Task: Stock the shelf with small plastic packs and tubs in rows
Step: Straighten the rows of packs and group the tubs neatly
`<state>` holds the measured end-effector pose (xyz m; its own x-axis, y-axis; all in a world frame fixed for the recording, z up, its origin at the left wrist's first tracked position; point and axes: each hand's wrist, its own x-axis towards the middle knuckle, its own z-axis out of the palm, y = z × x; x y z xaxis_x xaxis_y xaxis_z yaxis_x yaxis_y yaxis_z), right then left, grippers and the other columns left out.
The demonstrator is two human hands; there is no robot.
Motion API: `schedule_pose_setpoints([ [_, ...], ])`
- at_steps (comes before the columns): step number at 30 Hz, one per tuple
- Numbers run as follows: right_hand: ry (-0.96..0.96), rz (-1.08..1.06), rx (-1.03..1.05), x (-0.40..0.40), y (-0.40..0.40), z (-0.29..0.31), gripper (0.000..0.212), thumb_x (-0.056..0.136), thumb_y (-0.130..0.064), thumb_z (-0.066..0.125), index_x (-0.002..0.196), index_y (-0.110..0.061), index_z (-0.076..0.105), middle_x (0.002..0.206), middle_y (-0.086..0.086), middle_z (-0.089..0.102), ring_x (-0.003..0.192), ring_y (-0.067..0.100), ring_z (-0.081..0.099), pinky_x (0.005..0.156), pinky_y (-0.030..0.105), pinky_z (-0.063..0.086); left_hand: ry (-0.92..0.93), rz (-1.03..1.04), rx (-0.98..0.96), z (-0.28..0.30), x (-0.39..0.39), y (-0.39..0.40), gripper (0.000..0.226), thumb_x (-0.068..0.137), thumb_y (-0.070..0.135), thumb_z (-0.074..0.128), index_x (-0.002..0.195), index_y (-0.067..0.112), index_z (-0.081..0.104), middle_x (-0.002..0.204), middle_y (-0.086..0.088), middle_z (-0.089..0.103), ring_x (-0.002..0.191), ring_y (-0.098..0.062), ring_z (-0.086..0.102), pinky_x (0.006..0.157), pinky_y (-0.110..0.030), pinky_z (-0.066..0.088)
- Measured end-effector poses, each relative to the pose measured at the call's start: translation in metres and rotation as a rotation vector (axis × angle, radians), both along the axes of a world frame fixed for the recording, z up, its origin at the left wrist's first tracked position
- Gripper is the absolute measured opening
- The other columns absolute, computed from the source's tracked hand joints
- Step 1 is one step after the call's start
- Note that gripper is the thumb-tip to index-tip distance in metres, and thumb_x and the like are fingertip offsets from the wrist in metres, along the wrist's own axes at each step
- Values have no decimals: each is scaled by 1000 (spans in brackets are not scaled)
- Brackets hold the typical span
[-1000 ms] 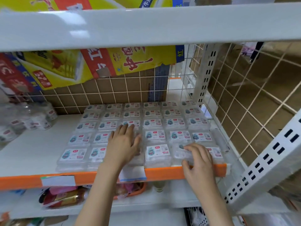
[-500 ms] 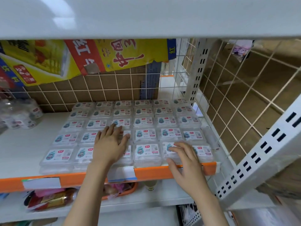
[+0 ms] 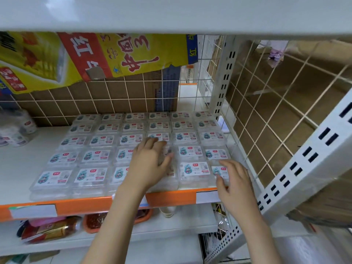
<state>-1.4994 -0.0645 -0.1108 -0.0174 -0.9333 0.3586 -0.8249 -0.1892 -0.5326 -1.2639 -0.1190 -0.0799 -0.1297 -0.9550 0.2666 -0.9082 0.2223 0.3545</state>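
Both hands are working the front of the pack grid: left hand [image 3: 150,164] is lying flat with straight fingers pressing on the packs [image 3: 91,157] in the middle columns, holding nothing; right hand [image 3: 233,180] is resting relaxed fingers on the front-right pack [image 3: 219,172], thumb at its near edge just above the orange shelf lip [image 3: 80,205], not gripping as far as I can tell. Packs are sitting in neat rows on the white shelf [image 3: 21,166], right column just beside the wire side panel [image 3: 285,115]; tubs [image 3: 17,130] are sitting well apart at far left. My read: squaring-up step. Best done pressing flat and nudging the front row back evenly, keeping columns touching without tilting the stacks. Versus half a second ago: left hand is sitting one column further right, right hand is staying on the front-right corner, grid is looking unchanged.
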Motion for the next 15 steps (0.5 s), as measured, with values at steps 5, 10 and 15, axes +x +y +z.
schedule_pose_setpoints([
  [5,45,-14,198,-2,-5,-4,49,93,-28,51,139,-15,38,147,1,28,137,13,17,112,29,20,-120,-124,98,0,-35,9,87,72,76,15,141,29,39,151,-5,32,141,-24,19,113,-40,16],
  [10,61,-11,372,-3,-11,5,55,94,-39,46,144,-24,29,152,-3,9,141,16,3,116,36,17,-179,-91,245,-10,-38,5,92,67,86,9,146,41,22,159,3,10,145,-19,2,117,-40,1],
  [15,88,1,443,-4,-10,9,64,90,-40,51,145,-27,23,153,-5,2,141,18,-3,115,37,18,-169,-83,216,-12,-37,6,99,57,83,-1,145,43,21,159,6,10,145,-17,2,116,-38,-1],
])
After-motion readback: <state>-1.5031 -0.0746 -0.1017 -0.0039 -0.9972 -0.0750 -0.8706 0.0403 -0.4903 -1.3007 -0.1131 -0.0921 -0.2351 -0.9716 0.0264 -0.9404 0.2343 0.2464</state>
